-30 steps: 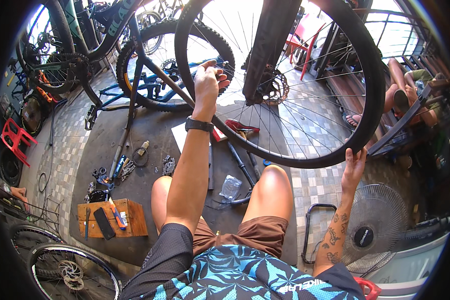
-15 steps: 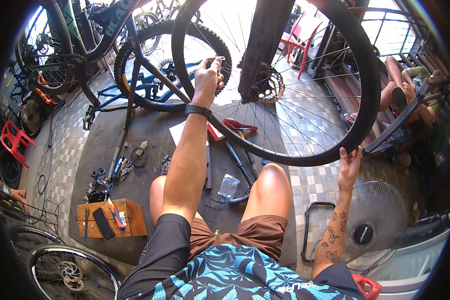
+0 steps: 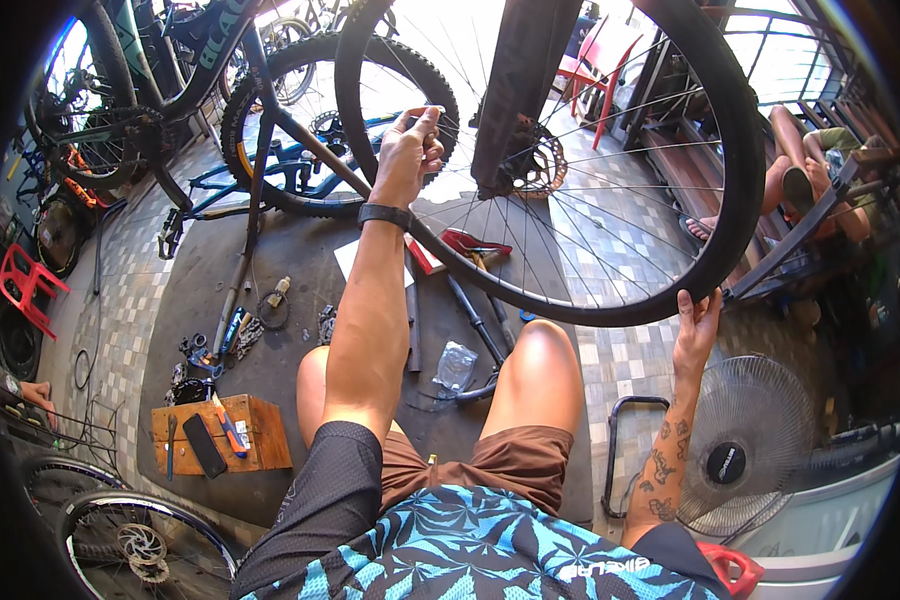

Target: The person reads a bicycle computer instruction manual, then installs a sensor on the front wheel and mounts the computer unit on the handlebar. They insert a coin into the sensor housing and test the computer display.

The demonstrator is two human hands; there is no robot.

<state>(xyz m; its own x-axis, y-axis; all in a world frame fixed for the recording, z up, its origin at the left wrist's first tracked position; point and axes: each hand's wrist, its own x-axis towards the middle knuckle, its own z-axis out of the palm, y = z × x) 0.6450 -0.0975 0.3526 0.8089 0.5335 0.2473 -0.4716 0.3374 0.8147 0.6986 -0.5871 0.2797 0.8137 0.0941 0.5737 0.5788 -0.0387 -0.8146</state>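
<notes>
In front of me a bicycle wheel [image 3: 738, 190] with a black tyre stands upright in a dark fork [image 3: 518, 80]. A brake rotor [image 3: 542, 160] sits at its hub. My left hand [image 3: 410, 155], with a watch on its wrist, is raised by the left side of the rim. Its fingers are closed in a pinch around something small, too little to make out. At the lower right of the tyre is my right hand [image 3: 697, 325], its thumb and fingers against the rubber.
On the dark mat lie a red-and-black saddle [image 3: 478, 243], a plastic bag [image 3: 456, 367] and several bike parts. A wooden box [image 3: 260, 432] carries a phone [image 3: 205, 446] and tools. A fan [image 3: 760, 450] stands right, near a seated person's legs [image 3: 790, 160]. Bikes fill the far left.
The whole view has shifted slightly. My left hand stays pinched beside the rim, a touch higher in the picture, and my right hand remains at the tyre.
</notes>
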